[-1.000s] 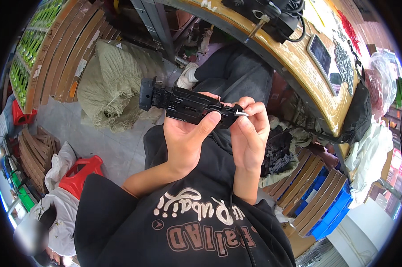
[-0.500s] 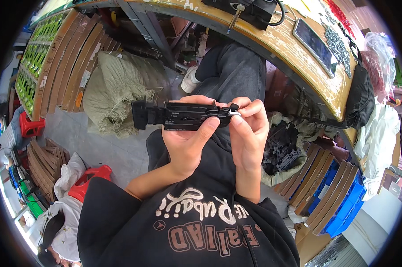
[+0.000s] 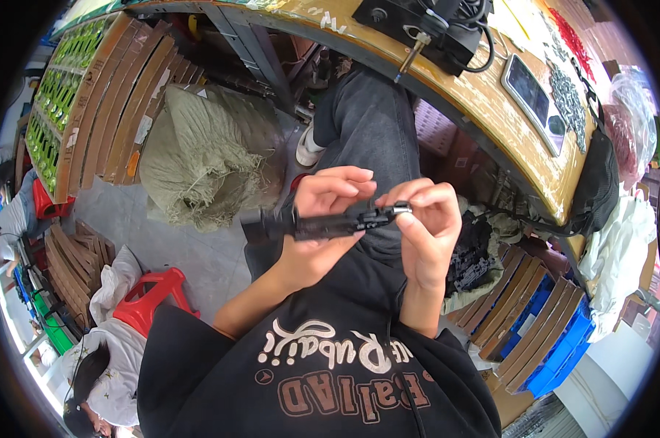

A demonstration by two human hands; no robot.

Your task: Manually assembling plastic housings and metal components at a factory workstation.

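A long black piece (image 3: 319, 229), shaped like the body of a small toy rifle, lies level in front of my chest. My left hand (image 3: 308, 257) supports it, thumb along the near side and fingers curled up behind. At the piece's right end, my right hand (image 3: 430, 237) pinches with thumb and forefinger around a small silvery part (image 3: 402, 208). Whether that part sits inside the black piece or only against it, I cannot tell. Blur softens the left end of the piece.
A wooden workbench (image 3: 483, 95) curves across the far right, holding a black machine (image 3: 417, 29), a phone (image 3: 531, 98) and small metal parts (image 3: 567, 95). A woven sack (image 3: 205, 146) stands left; another sack of black parts (image 3: 472, 255) is right. A red stool (image 3: 151, 296) and a person (image 3: 107, 379) are lower left.
Both hands and the black piece have shifted right and slightly nearer. The piece has rolled to show a narrower side, and my left fingers have lifted. My view has turned a little.
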